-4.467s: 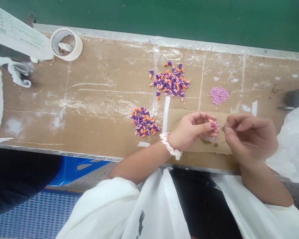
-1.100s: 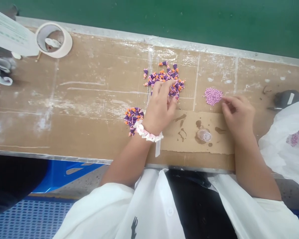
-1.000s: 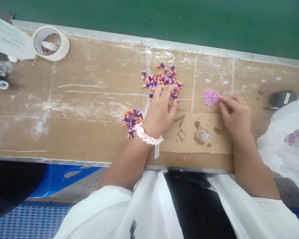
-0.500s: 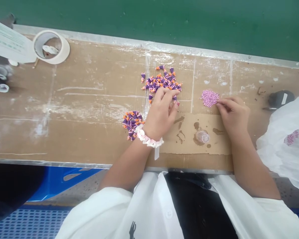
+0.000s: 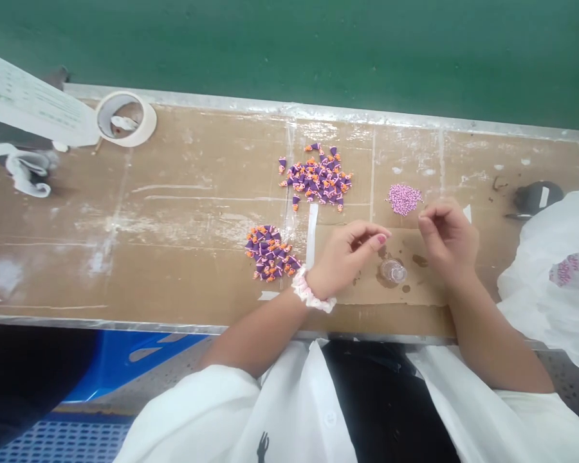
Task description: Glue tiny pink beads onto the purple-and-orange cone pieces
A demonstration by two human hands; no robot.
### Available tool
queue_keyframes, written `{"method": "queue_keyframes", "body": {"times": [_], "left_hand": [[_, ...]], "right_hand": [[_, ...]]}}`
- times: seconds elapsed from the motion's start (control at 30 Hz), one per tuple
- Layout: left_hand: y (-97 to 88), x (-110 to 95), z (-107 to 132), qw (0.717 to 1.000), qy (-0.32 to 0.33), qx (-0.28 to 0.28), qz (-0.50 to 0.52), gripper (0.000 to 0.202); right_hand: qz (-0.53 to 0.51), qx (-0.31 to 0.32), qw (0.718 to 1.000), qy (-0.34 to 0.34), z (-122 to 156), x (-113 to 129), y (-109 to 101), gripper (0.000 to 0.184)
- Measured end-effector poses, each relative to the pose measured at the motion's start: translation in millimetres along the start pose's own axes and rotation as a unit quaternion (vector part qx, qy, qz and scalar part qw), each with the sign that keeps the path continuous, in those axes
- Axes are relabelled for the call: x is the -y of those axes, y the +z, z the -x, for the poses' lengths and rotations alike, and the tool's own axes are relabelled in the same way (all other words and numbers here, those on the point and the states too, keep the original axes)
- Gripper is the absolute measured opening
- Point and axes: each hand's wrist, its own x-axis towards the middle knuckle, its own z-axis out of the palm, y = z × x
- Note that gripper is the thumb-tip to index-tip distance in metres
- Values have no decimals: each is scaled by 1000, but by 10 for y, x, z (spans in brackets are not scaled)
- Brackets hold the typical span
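My left hand [image 5: 345, 256], with a white frilly band at the wrist, hovers over the cardboard piece, thumb and fingers drawn together; anything between them is too small to make out. Opposite it, my right hand [image 5: 451, 241] is closed in a pinch, its contents also unclear. Between and below them stands a small clear cup [image 5: 393, 271] amid wet spots. Beyond lies a heap of tiny pink beads [image 5: 404, 199]. Small purple-and-orange figures form one loose pile [image 5: 318, 177] farther back and another pile [image 5: 269, 254] left of my left wrist.
A roll of masking tape [image 5: 147, 125] and a white printed sheet [image 5: 38, 106] are at the far left. On the right are a dark round object [image 5: 538, 196] and a white plastic bag [image 5: 540, 302] with pink beads showing. A blue stool [image 5: 110, 363] stands below the table edge.
My left hand has left the far figure pile and moved right and nearer to me, towards the cup. My right hand has drawn back and lifted away from the bead heap.
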Motion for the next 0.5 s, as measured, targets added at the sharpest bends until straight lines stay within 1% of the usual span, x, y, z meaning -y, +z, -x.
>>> {"method": "queue_keyframes", "body": {"times": [0.03, 0.1, 0.17, 0.3, 0.37, 0.5], "left_hand": [[36, 5, 10, 996, -41, 22, 71, 26], [97, 19, 25, 976, -98, 49, 187, 33], [139, 37, 36, 959, -115, 57, 253, 37], [177, 68, 44, 951, -118, 53, 281, 37], [176, 74, 44, 949, -120, 51, 286, 36], [155, 48, 47, 949, -120, 58, 286, 35]], "right_hand": [[-55, 22, 998, -9, 31, 78, -5, 5], [-133, 51, 990, -21, 82, 207, -8, 6], [-162, 66, 984, -33, 113, 283, -2, 8], [-130, 68, 987, -72, 128, 308, 8, 12], [-97, 61, 987, -110, 123, 290, 6, 15], [-53, 44, 979, -194, 106, 260, -12, 25]]}}
